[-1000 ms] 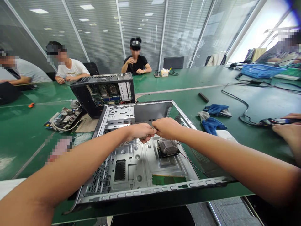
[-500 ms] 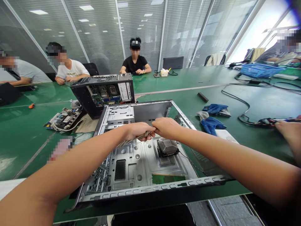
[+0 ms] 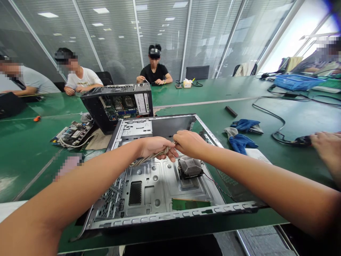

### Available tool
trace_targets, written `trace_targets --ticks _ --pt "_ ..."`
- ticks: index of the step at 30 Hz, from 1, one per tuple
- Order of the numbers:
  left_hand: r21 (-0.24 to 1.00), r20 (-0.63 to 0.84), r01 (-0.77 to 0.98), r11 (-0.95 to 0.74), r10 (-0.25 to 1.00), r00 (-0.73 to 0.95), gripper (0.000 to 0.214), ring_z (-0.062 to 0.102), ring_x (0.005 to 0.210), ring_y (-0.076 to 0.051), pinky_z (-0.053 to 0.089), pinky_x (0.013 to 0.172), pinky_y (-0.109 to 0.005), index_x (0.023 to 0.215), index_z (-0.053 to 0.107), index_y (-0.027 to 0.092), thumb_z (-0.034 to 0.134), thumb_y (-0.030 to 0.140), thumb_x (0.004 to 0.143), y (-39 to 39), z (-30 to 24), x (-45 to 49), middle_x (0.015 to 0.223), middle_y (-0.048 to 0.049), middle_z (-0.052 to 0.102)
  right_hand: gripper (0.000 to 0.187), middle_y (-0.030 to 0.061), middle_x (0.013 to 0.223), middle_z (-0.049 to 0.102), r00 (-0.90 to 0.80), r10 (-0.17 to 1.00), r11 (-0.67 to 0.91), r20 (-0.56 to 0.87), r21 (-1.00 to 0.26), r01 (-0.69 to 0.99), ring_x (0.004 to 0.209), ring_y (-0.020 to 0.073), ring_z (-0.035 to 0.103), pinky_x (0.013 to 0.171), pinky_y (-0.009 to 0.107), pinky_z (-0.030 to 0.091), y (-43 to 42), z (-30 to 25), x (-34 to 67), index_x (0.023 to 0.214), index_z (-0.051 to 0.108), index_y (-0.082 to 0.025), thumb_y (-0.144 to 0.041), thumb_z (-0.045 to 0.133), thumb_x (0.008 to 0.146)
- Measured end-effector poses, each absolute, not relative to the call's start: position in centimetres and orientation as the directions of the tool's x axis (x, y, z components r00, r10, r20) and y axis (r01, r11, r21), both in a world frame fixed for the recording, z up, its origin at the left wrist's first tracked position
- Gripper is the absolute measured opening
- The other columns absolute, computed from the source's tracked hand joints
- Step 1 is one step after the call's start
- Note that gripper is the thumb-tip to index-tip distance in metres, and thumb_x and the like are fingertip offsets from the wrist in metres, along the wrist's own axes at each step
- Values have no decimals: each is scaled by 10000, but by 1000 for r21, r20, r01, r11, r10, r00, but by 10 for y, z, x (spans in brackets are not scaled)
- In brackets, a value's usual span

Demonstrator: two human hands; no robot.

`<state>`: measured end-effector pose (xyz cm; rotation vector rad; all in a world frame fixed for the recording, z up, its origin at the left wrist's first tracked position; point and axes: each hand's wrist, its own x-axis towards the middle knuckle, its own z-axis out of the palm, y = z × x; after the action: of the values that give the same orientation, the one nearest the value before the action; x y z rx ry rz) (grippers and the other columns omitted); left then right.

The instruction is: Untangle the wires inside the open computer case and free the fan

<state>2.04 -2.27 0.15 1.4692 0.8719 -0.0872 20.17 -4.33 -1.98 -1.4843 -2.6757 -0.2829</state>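
Both hands are above an opened computer case that lies flat before me. A bundle of beige, twisted-looking cables runs across my left hand, its thumb over the bundle and some fingers loosened below it. My right hand is closed, pinching the bundle's right end against the left fingertips. Inside the case, below my right hand, sits a heat sink with thin wires. A green memory stick rests near the case's front edge.
Behind the case stands a second computer tower, with a loose motherboard left of it. Blue gloves and black cables lie to the right. A co-worker's hand shows at far right; several people sit around the green table.
My left fingers have loosened and spread a little, showing more of the cable bundle. The right hand stays pinched in nearly the same place. Across the table, a person has raised one hand.
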Motion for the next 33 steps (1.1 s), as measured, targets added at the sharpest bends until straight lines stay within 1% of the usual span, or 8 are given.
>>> trace_targets --ticks 5,10,12,14,16,18,25,33 --pt "836 -542 519 179 411 733 420 529 662 -134 402 636 -282 960 639 171 461 544 885 -24 4 16 892 -85 708 168 77 889 615 -498 846 483 191 121 867 821 190 536 628 300 280 -45 -18 201 886 610 -173 -260 467 878" --pt "834 -537 536 129 408 738 471 390 524 -102 329 549 -279 854 638 173 429 594 889 -24 3 15 819 -63 699 174 80 895 615 -500 843 484 196 128 866 814 191 525 646 305 280 -46 -17 200 892 605 -172 -255 452 891" --pt "840 -518 529 119 464 718 442 332 493 -90 275 504 -272 788 611 173 468 582 876 -25 2 16 703 -19 628 172 79 899 617 -500 840 481 211 136 866 813 192 526 651 307 277 -46 -18 201 891 601 -171 -255 451 895" --pt "857 -491 498 130 501 713 408 292 486 -83 222 477 -262 722 558 175 505 552 868 -26 2 17 608 26 494 179 78 903 620 -490 842 470 224 139 871 815 194 529 655 309 274 -46 -18 201 890 597 -172 -259 442 904" --pt "881 -462 446 160 501 732 404 253 490 -82 188 465 -256 685 500 181 501 535 879 -26 3 16 575 52 366 192 76 903 621 -473 848 454 237 136 881 815 194 532 654 310 270 -46 -18 201 887 594 -175 -267 427 914" --pt "902 -430 388 191 491 758 396 223 498 -85 172 460 -253 690 478 185 475 521 900 -26 4 16 581 58 295 205 74 901 623 -453 855 434 251 130 891 810 193 532 649 309 265 -46 -17 201 888 591 -178 -276 415 923" --pt "918 -397 333 216 508 765 336 206 514 -88 191 449 -244 726 504 183 478 468 902 -26 6 14 604 52 264 226 76 862 611 -415 859 396 300 124 910 774 192 509 635 309 237 -47 -15 201 870 589 -174 -281 399 927" --pt "890 -453 366 272 420 786 398 147 519 -84 151 460 -236 743 503 176 540 558 848 -28 6 12 606 66 201 170 71 822 587 -501 779 468 378 181 865 742 187 455 652 316 237 -45 -20 203 814 572 -166 -239 445 900"
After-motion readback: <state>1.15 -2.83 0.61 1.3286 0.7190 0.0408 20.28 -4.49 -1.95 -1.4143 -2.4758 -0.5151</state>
